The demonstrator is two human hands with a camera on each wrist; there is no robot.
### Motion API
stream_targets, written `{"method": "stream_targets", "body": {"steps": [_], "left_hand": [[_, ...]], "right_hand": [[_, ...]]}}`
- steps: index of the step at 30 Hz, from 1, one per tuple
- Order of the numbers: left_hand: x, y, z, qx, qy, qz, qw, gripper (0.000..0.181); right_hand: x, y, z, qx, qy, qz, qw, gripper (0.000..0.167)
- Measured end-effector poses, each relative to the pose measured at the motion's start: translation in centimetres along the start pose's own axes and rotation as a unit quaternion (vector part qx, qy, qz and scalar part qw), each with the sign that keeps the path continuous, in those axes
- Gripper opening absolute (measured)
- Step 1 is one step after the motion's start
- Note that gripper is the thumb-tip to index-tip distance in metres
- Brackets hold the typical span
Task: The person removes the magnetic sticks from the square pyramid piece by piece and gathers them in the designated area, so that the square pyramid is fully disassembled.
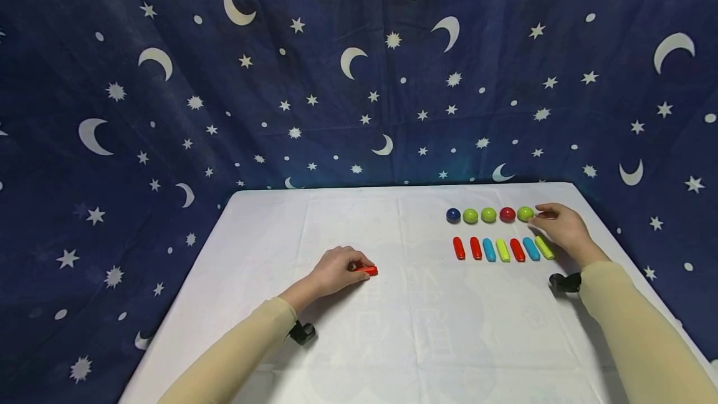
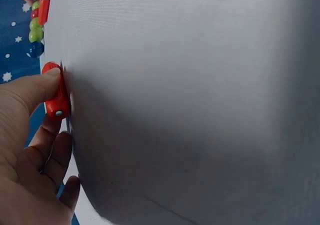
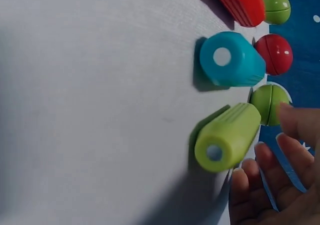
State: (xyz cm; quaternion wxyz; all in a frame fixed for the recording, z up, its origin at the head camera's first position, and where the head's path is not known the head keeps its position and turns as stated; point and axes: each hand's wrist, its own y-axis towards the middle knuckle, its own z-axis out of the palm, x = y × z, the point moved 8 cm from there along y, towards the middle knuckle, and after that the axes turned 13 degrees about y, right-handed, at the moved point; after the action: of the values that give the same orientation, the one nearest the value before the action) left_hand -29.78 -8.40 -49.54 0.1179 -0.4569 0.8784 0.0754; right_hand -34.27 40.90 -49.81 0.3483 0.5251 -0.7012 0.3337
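My left hand (image 1: 339, 270) pinches a short red rod (image 1: 367, 270) at the table's middle. In the left wrist view the thumb lies along this rod (image 2: 57, 97), whose near end shows a small pale dot. At the far right, my right hand (image 1: 563, 229) is beside the end green ball (image 1: 525, 213), fingers spread. The right wrist view has the thumb overlapping that ball (image 3: 267, 104); whether they touch, I cannot tell. Just below this hand lies a yellow-green rod (image 1: 545, 247), with a blue rod (image 1: 531, 249) beside it.
A row of balls runs left from the green one: a red ball (image 1: 507, 214), two more green balls (image 1: 488, 215) and a dark blue ball (image 1: 453, 216). In front lies a row of several red, blue and yellow-green rods (image 1: 502, 250). A white cloth (image 1: 404, 335) covers the table.
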Motion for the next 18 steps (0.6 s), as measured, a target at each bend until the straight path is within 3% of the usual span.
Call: {"method": "stream_targets", "body": {"steps": [9, 14, 18], "left_hand": [[-1.0, 0.2, -0.6, -0.01, 0.094, 0.008, 0.9955, 0.023], [-2.3, 1.2, -0.7, 0.006, 0.145, 0.025, 0.9891, 0.019], [-3.5, 2.3, -0.5, 0.01, 0.148, 0.027, 0.9886, 0.019]], "right_hand": [[1.2, -1.9, -1.2, -0.029, -0.006, -0.049, 0.9983, 0.056], [3.3, -4.0, -0.3, -0.02, 0.01, -0.07, 0.9973, 0.055], [5.6, -5.9, 1.0, -0.006, 0.024, -0.111, 0.9935, 0.053]]}}
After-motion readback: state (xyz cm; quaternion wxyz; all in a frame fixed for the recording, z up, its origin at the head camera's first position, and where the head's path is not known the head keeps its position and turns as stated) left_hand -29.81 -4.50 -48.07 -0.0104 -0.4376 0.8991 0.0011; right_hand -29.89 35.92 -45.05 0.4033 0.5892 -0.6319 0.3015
